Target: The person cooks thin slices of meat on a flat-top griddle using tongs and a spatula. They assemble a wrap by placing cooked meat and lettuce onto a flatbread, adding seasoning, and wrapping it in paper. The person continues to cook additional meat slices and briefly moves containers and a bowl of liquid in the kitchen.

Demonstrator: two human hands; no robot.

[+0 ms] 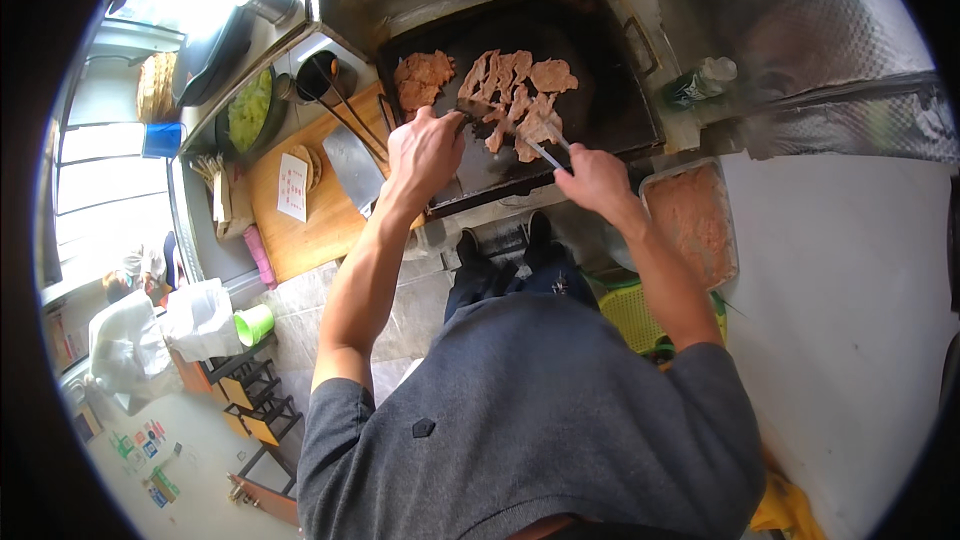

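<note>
Thin pieces of meat (517, 82) lie spread on a black flat griddle (600, 22). A separate clump of meat (421, 79) sits at the griddle's left side. My left hand (424, 150) grips a tool (474, 109) over the near left part of the griddle; it looks like a scraper, but its blade is blurred. My right hand (598, 178) holds metal tongs (546, 153), whose tips reach the nearest pieces of meat. Both tools meet around the same loose pieces.
Left of the griddle, a wooden board (300, 251) carries a broad metal blade (355, 165), round flatbreads (306, 165) and a printed card (291, 187). Beyond are a bowl of chopped greens (251, 112) and a dark pot (324, 75). A tray of raw minced meat (690, 221) stands right, above a yellow basket (634, 315).
</note>
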